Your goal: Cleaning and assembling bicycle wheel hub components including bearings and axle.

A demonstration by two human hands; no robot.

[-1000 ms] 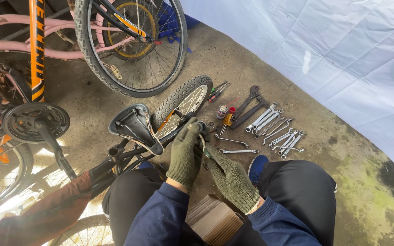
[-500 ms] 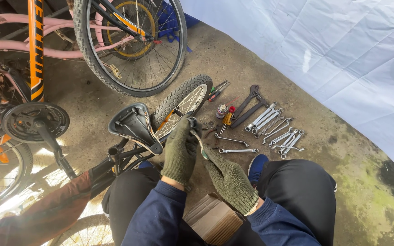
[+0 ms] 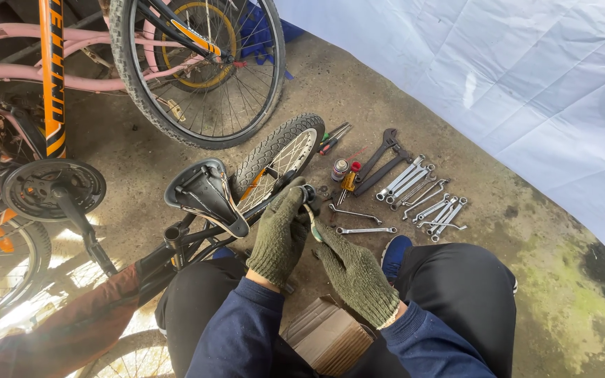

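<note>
Small bike lies on the concrete floor, its rear wheel pointing away from us, saddle to the left. Our left hand is clenched over the wheel axle end. Our right hand, just beside it, grips a slim tool running up toward the axle. Spanners lie near, rightward; nothing between.
</note>
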